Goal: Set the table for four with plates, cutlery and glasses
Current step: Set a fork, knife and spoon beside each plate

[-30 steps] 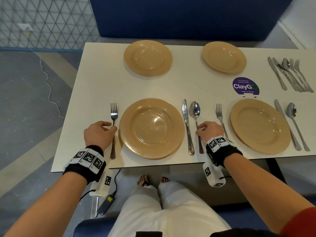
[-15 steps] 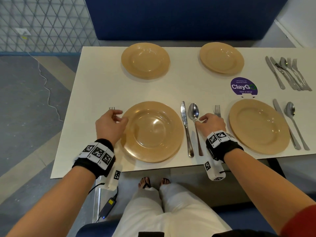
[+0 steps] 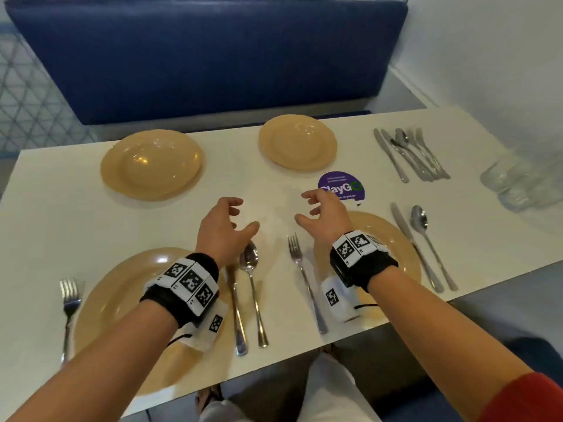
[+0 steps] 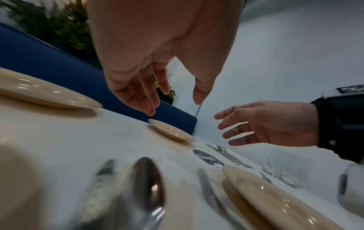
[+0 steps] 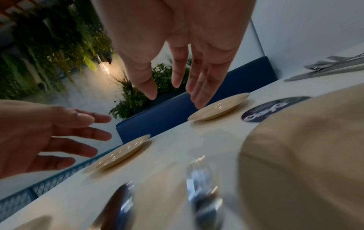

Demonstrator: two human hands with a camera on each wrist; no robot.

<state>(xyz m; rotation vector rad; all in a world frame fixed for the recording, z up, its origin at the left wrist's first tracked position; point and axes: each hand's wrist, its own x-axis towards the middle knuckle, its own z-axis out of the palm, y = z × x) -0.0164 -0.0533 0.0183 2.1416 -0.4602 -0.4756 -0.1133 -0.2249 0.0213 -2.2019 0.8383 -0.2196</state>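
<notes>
**Both hands empty over table centre, two near settings laid**

With both my hands raised above the white table [image 3: 45,214], neither one holds anything. My left hand [image 3: 224,228] has fingers loosely spread and relaxed, palm facing right, above the top of the near-left spoon [image 3: 249,260]. My right hand [image 3: 324,216] mirrors it, fingers splayed, palm facing left, over the 11 o'clock rim of the near-right plate [image 3: 399,239]. The wrist views confirm it: bare relaxed fingers, no contact with cutlery.

Near-left plate [image 3: 115,296] sits at 7 o'clock of the table, partly under my left forearm. Fork [image 3: 69,300] lies just beside it at its 9 o'clock; knife [image 3: 237,318] and spoon lie side by side at its 3 o'clock. Near-right plate has a fork [image 3: 304,284] at its 9 o'clock, knife [image 3: 414,242] and spoon [image 3: 426,236] at its 3 o'clock.

Far-left plate [image 3: 151,164] at 11 o'clock and far-right plate [image 3: 297,142] at 12 o'clock carry no cutlery beside them. Spare cutlery pile [image 3: 411,153] lies at 1 o'clock, knives, spoon and forks bunched together. Glasses [image 3: 515,181] stand clustered at 2 o'clock by the wall, blurred; count unclear. Purple round sticker [image 3: 342,185] sits between the two right plates, partly behind my right hand.
</notes>
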